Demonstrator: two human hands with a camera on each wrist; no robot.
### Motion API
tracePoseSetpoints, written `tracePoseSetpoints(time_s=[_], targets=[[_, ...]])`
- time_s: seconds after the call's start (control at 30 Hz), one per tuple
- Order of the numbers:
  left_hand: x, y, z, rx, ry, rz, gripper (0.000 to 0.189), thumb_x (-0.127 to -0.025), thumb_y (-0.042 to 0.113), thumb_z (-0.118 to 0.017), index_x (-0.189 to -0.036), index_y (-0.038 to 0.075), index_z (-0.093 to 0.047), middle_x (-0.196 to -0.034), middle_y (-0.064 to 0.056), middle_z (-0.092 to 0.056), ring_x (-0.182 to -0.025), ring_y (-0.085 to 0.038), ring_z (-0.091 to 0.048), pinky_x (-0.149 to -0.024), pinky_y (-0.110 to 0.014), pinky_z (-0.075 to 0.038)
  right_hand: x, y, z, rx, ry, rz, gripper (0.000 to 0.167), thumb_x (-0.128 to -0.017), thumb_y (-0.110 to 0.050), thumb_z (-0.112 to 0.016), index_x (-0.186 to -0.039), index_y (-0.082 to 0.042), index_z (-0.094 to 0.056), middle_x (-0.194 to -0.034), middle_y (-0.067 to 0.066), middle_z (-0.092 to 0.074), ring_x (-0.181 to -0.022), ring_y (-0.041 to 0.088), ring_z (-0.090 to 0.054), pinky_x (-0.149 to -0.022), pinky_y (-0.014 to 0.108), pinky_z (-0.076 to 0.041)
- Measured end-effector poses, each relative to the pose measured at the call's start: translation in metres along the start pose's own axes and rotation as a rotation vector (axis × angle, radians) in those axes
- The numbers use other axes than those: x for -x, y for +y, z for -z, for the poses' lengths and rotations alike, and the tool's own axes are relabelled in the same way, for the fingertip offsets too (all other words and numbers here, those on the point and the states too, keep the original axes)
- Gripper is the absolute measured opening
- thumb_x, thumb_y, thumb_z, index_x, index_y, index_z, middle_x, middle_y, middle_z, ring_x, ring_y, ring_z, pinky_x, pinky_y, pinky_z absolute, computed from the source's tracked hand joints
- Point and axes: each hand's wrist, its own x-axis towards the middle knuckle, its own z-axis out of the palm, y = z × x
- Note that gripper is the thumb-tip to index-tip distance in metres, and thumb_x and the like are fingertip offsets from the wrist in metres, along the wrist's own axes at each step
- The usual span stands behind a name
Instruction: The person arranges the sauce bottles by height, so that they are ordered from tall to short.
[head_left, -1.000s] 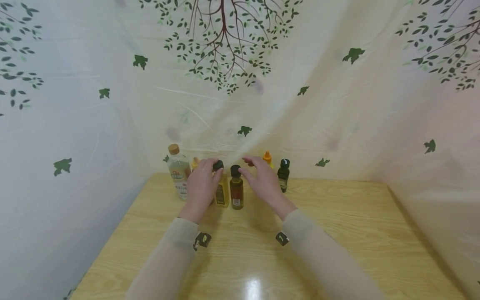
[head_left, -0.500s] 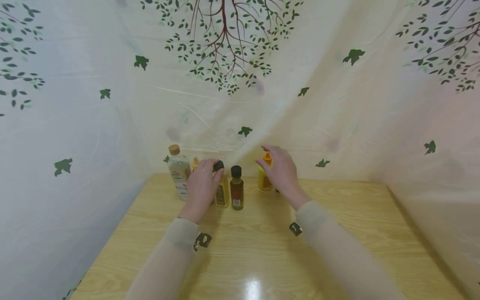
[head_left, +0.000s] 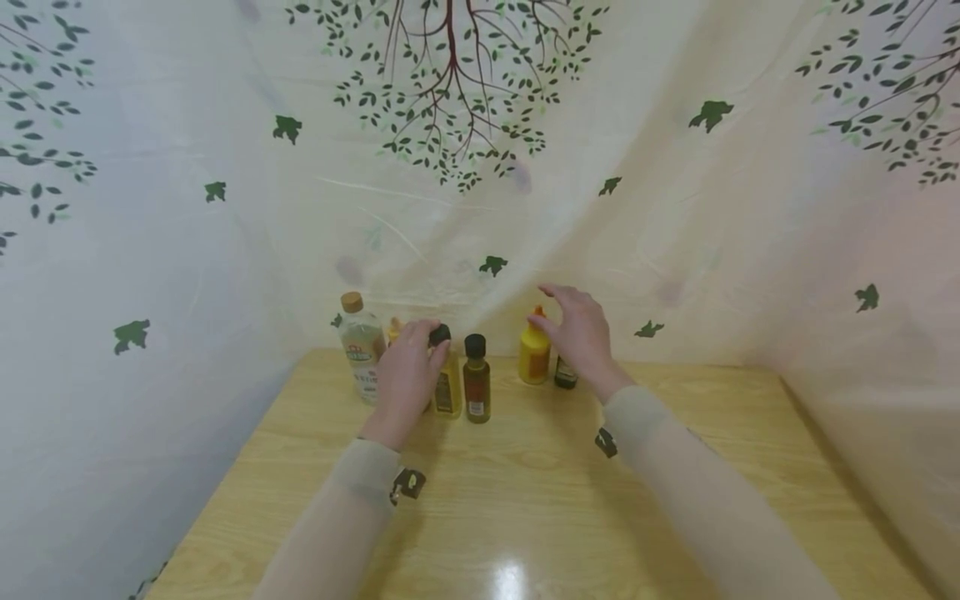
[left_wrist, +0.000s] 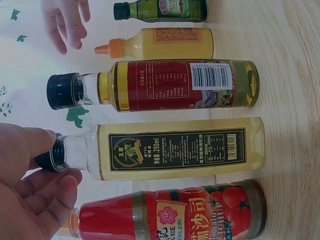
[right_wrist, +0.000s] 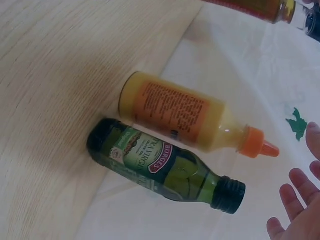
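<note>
My left hand [head_left: 405, 371] pinches the black cap of a clear oil bottle [left_wrist: 180, 150] with a black label, which stands upright. Just left of it is a ketchup bottle [left_wrist: 215, 210], mostly hidden behind that hand in the head view. An oil bottle with a dark red label [head_left: 477, 383] stands to the right. Farther right are a yellow squeeze bottle [head_left: 534, 354] with an orange nozzle and a dark green olive oil bottle [right_wrist: 150, 165]. My right hand [head_left: 583, 337] hovers by their tops with spread fingers, holding nothing. It covers the olive oil bottle's upper part in the head view.
A tall clear bottle [head_left: 363, 354] with a brown cap stands at the left end of the row. Behind the wooden table [head_left: 495, 483] hangs a pale curtain [head_left: 420, 225] printed with trees and leaves, which also closes in both sides.
My right hand has moved right, from beside the dark red-labelled bottle past the yellow squeeze bottle to the olive oil bottle. The left hand has stayed at the same cap.
</note>
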Motion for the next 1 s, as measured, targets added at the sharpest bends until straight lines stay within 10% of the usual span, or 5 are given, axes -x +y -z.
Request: tracePoseSetpoints(time_s=[1.0], targets=[[0.002,-0.001,-0.003,0.015,0.030,-0.024,0.037,-0.109,0.024,-0.074,-0.138,0.001,-0.069,-0.128,-0.018,-0.073,-0.103,-0.033,-0.076,-0.085,-0.049,-0.066,-0.004,0.028,-0.029,0.052,-0.103,-0.075,0.060,-0.101,-0.027,-0.085,-0.153,-0.008,-0.063,-0.133,0.016,-0.075,-0.129,0.044,-0.061,-0.121,0.060,-0.039]])
